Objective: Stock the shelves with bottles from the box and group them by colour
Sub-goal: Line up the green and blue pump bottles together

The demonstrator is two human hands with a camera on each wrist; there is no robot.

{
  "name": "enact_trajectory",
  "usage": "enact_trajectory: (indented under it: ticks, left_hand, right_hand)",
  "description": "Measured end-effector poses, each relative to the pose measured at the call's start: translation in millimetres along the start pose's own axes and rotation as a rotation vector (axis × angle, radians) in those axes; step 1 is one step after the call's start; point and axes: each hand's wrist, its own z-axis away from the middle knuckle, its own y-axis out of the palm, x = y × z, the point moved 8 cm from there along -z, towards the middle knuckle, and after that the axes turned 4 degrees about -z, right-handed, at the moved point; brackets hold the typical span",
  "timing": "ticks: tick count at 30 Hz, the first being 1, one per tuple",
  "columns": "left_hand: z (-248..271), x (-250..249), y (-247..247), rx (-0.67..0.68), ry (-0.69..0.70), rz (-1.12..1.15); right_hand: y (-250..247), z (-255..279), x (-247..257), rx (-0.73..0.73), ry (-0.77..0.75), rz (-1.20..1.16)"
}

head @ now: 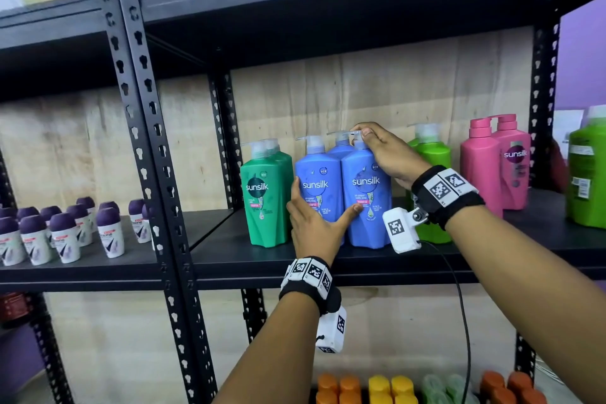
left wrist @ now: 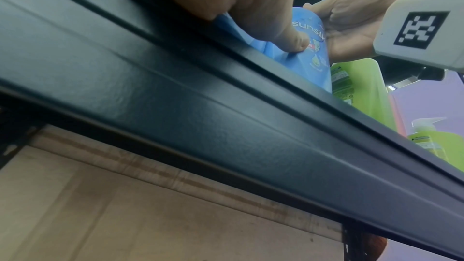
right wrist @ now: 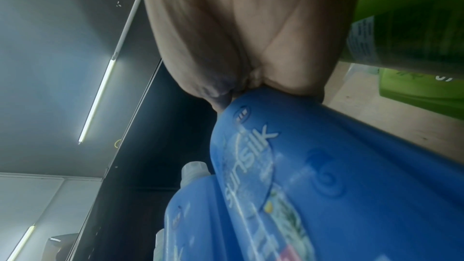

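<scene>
The front blue bottle (head: 366,197) stands on the shelf (head: 328,259), gripped at its shoulder under the curled fingers of the right hand (head: 388,154). The left hand (head: 314,223), fingers straight, is pressed against its lower front. It is judged heavy, stiff and slick; the neck is best taken.

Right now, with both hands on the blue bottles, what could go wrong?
The right hand grips only the top of the front blue bottle, so it might tip. The left hand presses low on the blue pair, which could shove the dark green bottle beside them. All stand near the shelf edge and could fall off.
</scene>
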Motion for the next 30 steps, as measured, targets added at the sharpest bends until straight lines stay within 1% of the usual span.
enact_trajectory:
  ticks: [7,12,17,20,24,27,30]
  left_hand:
    - [1,-1,0,-0.005,0.009,0.016]
    - [0,-1,0,-0.019,0.023,0.025]
    - [-3,3,-1,-0.051,0.027,0.048]
    - [-2,3,0,-0.061,0.036,0.05]
    - [-2,3,1,-0.061,0.035,0.021]
    - [0,1,2,-0.049,0.014,-0.02]
    - [0,3,2,-0.049,-0.022,-0.035]
  right_hand:
    - [0,-1,1,-0.013,-0.025,0.039]
    - [-1,1,-1,-0.034,-0.011,-0.007]
    - [-2,17,-11,-0.079,0.065,-0.009]
    - [2,39,-22,-0.058,0.069,-0.025]
    - [7,61,-33,0.064,0.113,-0.03]
    - [5,61,-38,0.106,0.163,0.013]
    - [8,53,-43,0.084,0.227,-0.009]
